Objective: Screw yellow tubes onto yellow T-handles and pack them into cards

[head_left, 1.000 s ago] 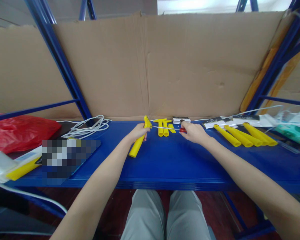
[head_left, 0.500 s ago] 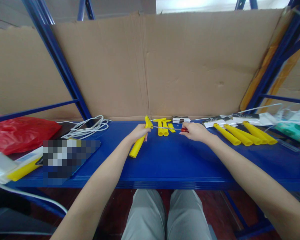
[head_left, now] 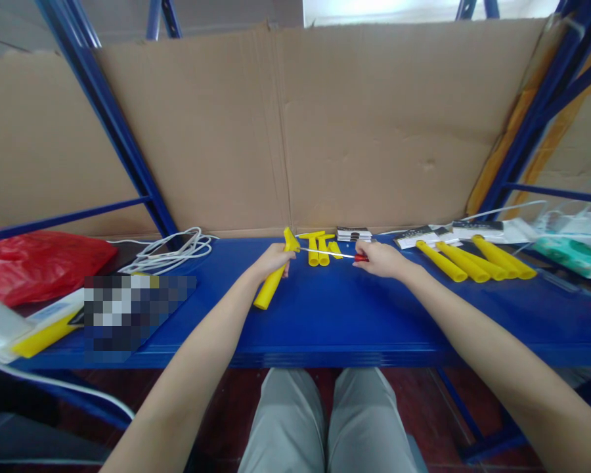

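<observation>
My left hand (head_left: 274, 261) is closed around a yellow plastic handle (head_left: 270, 289), which is a tube with a flared head at its upper end. In my right hand (head_left: 380, 259) is a screwdriver (head_left: 339, 255) with a red grip, mostly covered by my fingers. Its long metal shaft points left and level, and the tip reaches the flared head; whether it sits on a screw is too small to tell. Just behind the shaft lie two yellow T-shaped handles (head_left: 314, 253) and a small yellow piece (head_left: 334, 249).
Several yellow tubes (head_left: 475, 266) lie at the right beside white-and-black packets (head_left: 418, 236). A clipped stack of cards (head_left: 353, 234) rests at the back. Coiled white cable (head_left: 197, 244) and a red plastic bag (head_left: 44, 263) are at the left. Cardboard (head_left: 374, 131) walls off the blue table's (head_left: 335, 322) rear.
The view has shifted slightly. Both hands keep the same grip and nearly the same place, with the screwdriver still against the yellow handle's head.
</observation>
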Demonstrator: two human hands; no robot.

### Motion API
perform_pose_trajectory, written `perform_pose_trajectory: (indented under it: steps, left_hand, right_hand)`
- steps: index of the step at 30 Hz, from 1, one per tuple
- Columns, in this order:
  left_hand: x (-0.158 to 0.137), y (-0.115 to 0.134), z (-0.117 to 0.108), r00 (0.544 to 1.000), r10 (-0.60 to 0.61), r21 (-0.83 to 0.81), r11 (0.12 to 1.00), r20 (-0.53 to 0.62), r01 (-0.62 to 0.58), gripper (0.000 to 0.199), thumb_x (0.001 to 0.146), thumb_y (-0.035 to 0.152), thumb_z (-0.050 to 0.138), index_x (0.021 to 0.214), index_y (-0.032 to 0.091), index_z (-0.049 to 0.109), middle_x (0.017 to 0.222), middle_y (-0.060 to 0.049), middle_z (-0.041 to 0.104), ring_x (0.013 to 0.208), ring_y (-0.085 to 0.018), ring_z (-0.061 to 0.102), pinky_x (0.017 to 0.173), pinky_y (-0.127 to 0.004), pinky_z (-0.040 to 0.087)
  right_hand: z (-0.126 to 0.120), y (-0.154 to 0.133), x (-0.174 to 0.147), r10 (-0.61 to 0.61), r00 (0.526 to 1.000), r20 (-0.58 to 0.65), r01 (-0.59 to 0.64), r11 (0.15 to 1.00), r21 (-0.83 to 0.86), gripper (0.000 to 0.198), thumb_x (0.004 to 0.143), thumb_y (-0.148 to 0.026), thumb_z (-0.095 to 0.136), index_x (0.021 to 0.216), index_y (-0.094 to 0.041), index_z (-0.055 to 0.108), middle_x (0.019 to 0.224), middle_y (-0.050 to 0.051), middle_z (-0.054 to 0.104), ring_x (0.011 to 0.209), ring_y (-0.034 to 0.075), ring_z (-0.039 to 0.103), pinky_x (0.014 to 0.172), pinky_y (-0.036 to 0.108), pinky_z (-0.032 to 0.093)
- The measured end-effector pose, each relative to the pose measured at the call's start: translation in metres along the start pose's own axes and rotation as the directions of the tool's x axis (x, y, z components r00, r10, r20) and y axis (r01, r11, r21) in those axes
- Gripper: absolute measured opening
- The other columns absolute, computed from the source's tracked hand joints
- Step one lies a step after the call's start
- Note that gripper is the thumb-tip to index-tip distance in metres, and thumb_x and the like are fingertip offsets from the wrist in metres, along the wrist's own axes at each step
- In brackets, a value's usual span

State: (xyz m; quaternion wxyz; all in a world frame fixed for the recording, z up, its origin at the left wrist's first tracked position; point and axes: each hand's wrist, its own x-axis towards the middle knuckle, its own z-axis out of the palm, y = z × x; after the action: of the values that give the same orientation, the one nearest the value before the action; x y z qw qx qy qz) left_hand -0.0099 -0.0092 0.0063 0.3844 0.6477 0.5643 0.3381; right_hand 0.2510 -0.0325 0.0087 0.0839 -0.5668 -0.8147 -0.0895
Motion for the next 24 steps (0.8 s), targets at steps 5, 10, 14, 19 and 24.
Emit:
perform_pose_trajectory:
  steps: [5, 10, 14, 19, 24]
  left_hand:
    - [0.002, -0.003, 0.002, 1.0, 0.011, -0.044, 0.999, 0.006, -0.011, 0.01, 0.072, 0.009, 0.047, 0.066, 0.017, 0.046, 0.034, 0.006, 0.044, 0.031, -0.012, 0.045, 0.038, -0.022, 0.039]
    - [0.002, -0.004, 0.001, 1.0, -0.007, -0.029, 1.0, -0.009, 0.007, 0.008, 0.072, 0.009, 0.048, 0.068, 0.017, 0.049, 0.035, 0.006, 0.044, 0.031, -0.011, 0.045, 0.04, -0.022, 0.039]
    - [0.001, -0.003, 0.003, 1.0, -0.012, -0.036, 0.999, 0.003, 0.012, 0.006, 0.072, 0.01, 0.048, 0.072, 0.016, 0.051, 0.035, 0.006, 0.044, 0.032, -0.012, 0.045, 0.041, -0.022, 0.04]
    - [0.001, -0.003, 0.005, 1.0, -0.005, -0.03, 1.0, 0.01, 0.005, 0.006, 0.072, 0.011, 0.048, 0.072, 0.016, 0.05, 0.035, 0.006, 0.044, 0.032, -0.011, 0.045, 0.041, -0.022, 0.04]
    - [0.001, -0.003, 0.004, 1.0, 0.008, -0.024, 1.0, 0.006, -0.008, 0.011, 0.073, 0.01, 0.048, 0.065, 0.018, 0.046, 0.035, 0.006, 0.045, 0.032, -0.011, 0.046, 0.04, -0.022, 0.039]
  right_hand:
    - [0.007, 0.003, 0.001, 0.047, 0.999, -0.019, -0.046, 0.996, 0.076, 0.022, 0.082, -0.037, 0.055, 0.095, -0.019, 0.051, 0.088, 0.009, 0.067, 0.078, 0.022, 0.062, 0.061, 0.027, 0.038]
    - [0.014, 0.006, 0.003, -0.044, 0.996, 0.081, 0.026, 0.978, 0.209, 0.021, 0.09, -0.034, 0.04, 0.084, -0.018, 0.053, 0.087, 0.01, 0.066, 0.076, 0.019, 0.061, 0.065, 0.027, 0.041]
    - [0.012, 0.007, 0.0, -0.054, 0.998, -0.021, 0.057, 0.985, 0.165, 0.009, 0.081, -0.028, 0.052, 0.081, -0.019, 0.052, 0.083, 0.007, 0.065, 0.074, 0.019, 0.059, 0.063, 0.027, 0.04]
    - [0.011, 0.007, -0.002, 0.036, 0.999, -0.026, -0.031, 0.98, 0.196, 0.016, 0.078, -0.028, 0.056, 0.09, -0.019, 0.051, 0.078, 0.005, 0.064, 0.068, 0.018, 0.058, 0.06, 0.027, 0.039]
    - [0.011, 0.009, 0.0, -0.032, 0.997, 0.071, 0.015, 0.975, 0.222, 0.02, 0.087, -0.032, 0.043, 0.081, -0.017, 0.055, 0.083, 0.009, 0.065, 0.071, 0.017, 0.059, 0.064, 0.027, 0.041]
